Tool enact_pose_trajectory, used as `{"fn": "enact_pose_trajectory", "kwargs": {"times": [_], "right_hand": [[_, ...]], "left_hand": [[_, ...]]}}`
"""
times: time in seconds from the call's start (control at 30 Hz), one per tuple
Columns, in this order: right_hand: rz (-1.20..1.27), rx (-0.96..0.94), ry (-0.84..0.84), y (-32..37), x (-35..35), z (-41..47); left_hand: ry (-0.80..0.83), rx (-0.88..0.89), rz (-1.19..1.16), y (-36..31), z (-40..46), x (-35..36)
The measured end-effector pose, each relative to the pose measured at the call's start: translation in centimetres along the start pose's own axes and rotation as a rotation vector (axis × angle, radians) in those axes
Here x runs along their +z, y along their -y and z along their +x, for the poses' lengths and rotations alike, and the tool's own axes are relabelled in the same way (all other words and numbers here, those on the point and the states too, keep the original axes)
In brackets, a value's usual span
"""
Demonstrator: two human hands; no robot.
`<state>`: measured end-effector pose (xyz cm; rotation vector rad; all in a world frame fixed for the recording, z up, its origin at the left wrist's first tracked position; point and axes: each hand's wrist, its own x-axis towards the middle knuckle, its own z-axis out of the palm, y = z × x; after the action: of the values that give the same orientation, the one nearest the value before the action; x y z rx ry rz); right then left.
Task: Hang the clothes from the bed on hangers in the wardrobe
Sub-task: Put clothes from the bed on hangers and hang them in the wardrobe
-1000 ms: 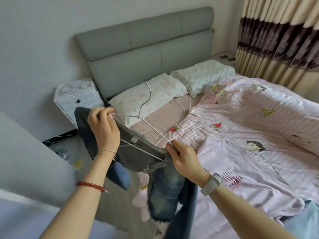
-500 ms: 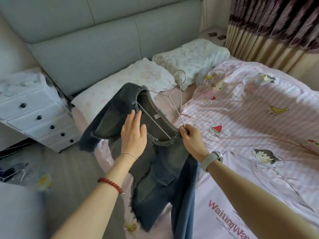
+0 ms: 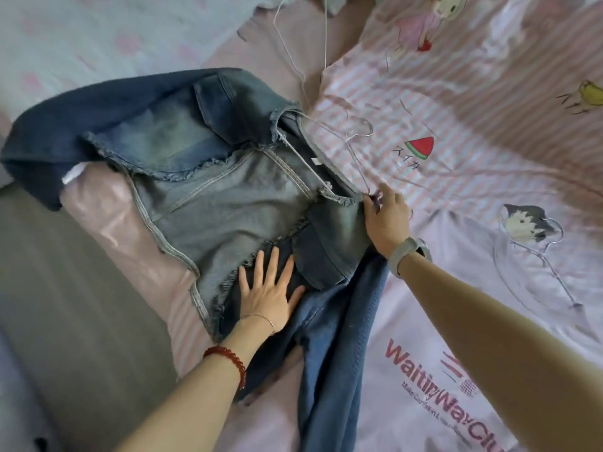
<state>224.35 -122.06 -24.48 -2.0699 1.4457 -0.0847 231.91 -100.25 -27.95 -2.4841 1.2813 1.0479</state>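
The left hand [image 3: 266,296] presses flat on the denim jacket [image 3: 228,197]; the right hand [image 3: 386,216] pinches the wire hanger [image 3: 329,151] at its shoulder. Fitting continues; next, probably seating that shoulder.

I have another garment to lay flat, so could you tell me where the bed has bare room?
Free: the duvet right of the right hand, and by the printed lettering. Crowded: the denim jacket under the left hand, and two wire hangers near its collar.
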Motion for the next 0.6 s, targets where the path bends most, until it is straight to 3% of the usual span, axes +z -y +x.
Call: {"fn": "enact_pose_trajectory", "kwargs": {"times": [0.13,0.27,0.4,0.53,0.6], "right_hand": [[0.071,-0.084,-0.037,-0.8,0.3,-6.8],[0.239,0.034,-0.048,-1.3,0.2,-14.5],[0.262,0.288,0.141,-1.4,0.2,-20.7],[-0.003,0.313,0.321,-2.3,0.1,-24.6],[0.18,0.401,0.355,-2.5,-0.2,-24.9]], "left_hand": [[-0.003,-0.014,-0.011,-0.2,0.3,-0.1],[-0.03,-0.001,-0.103,-0.1,-0.6,-1.1],[-0.198,-0.054,-0.334,-0.7,-3.7,-1.1],[-0.486,-0.011,-0.549,-1.5,-10.6,1.9],[-0.461,0.002,-0.673,-2.1,-14.4,3.6]]}}
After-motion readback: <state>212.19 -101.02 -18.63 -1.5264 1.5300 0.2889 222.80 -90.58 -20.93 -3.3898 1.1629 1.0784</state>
